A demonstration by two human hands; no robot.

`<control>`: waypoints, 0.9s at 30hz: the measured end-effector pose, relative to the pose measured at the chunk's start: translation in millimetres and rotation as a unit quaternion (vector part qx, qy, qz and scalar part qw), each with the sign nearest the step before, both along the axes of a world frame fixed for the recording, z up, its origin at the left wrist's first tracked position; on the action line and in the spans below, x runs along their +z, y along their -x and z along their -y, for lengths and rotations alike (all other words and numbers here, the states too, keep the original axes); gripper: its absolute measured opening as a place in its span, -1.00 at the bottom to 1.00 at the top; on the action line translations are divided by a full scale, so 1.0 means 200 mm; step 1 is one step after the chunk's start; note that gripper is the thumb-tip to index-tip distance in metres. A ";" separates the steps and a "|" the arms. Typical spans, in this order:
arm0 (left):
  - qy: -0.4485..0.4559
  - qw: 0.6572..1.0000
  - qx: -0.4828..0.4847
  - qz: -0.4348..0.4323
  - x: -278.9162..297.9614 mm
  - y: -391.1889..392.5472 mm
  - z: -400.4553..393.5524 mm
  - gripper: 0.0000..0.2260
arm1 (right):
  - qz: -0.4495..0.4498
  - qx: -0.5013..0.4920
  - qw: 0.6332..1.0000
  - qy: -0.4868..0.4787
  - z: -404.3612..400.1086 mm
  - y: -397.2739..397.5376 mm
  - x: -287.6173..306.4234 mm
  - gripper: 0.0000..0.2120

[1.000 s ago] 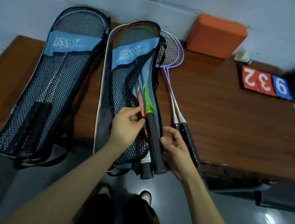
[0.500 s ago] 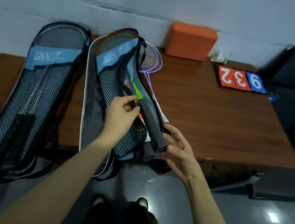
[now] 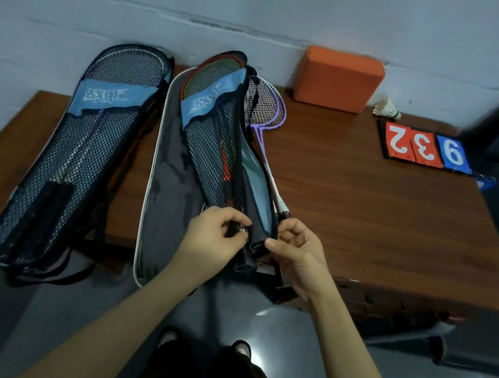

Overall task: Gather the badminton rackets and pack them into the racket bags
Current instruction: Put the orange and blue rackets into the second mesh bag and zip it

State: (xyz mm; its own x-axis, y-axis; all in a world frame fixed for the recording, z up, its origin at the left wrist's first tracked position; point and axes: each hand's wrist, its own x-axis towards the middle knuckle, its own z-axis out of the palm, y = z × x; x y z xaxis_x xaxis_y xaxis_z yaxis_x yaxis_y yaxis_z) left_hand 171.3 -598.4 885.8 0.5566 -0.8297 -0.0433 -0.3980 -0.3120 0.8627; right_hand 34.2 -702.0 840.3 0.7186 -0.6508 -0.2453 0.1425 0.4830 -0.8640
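Middle bag open on table, rackets inside. Left hand pinches a small dark part at its mouth; right hand pinches bag edge. Purple rackets lie just beside.

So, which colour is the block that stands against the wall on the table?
Orange. The block shows best in the head view, the only one given.
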 end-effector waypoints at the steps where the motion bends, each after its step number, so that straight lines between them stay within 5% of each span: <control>1: 0.009 1.000 -0.002 -0.010 -0.02 0.02 -0.02 -0.84 | -0.008 -0.005 1.000 0.017 0.01 0.01 0.00 -0.67; 4: 0.041 0.997 -0.038 -0.048 -0.05 0.07 -0.07 -0.71 | -0.030 -0.026 0.998 0.058 0.02 0.04 0.00 -0.76; 7: 0.054 0.997 -0.055 0.017 -0.10 0.13 -0.09 -0.63 | -0.035 -0.029 0.996 0.074 0.03 0.06 0.01 -0.79; 14: 0.172 0.971 0.164 0.020 -0.13 0.26 -0.06 -0.76 | -0.059 0.015 0.983 0.172 0.10 0.11 0.04 -0.78; 16: 0.195 0.965 0.163 0.062 -0.10 0.24 -0.05 -0.84 | -0.077 0.029 0.977 0.195 0.09 0.10 0.05 -0.81; 27: 0.006 0.977 0.022 0.210 -0.20 0.27 0.02 -0.96 | -0.157 0.027 0.949 0.273 0.07 0.20 0.01 -0.81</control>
State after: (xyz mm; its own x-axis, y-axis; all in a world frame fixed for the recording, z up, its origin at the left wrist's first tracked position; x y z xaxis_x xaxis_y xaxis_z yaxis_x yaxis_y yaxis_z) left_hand 117.6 -602.7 846.8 0.5582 -0.8037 0.2060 -0.7044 -0.3279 0.6296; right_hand -5.0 -715.9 842.8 0.7013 -0.7072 -0.0894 -0.1754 -0.0496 -0.9833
